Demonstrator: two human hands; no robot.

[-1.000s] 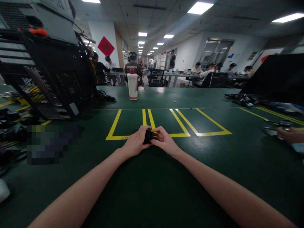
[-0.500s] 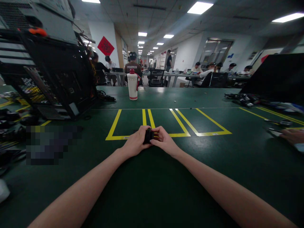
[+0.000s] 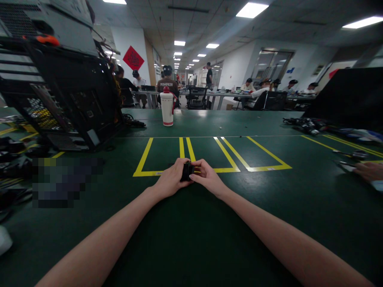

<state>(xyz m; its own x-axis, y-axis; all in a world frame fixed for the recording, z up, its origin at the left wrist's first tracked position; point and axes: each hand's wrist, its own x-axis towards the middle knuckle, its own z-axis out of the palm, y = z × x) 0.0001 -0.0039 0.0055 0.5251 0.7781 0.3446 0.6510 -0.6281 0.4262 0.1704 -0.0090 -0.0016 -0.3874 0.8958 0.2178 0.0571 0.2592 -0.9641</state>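
A small black boxy object [image 3: 187,172] sits between my two hands, low over the green table [image 3: 191,231]; its exact kind is too dark to make out. My left hand [image 3: 172,178] is closed around its left side, thumb toward me and fingers over the far side. From the right, the bent fingers and thumb of my right hand [image 3: 207,177] pinch at the object's right face. My palms and fingers hide much of it. Just beyond the hands, yellow tape [image 3: 227,170] marks boxes on the table.
A white tumbler [image 3: 167,109] with a red lid stands farther back. At left is a black computer case [image 3: 74,95] with cables. On the right lie cables [image 3: 308,125], a black panel [image 3: 350,99] and another person's hand [image 3: 369,171]. People sit at tables beyond.
My hands and the black object have barely moved. The other person's hand at right has shifted slightly. In the background, a standing person has moved to the left.
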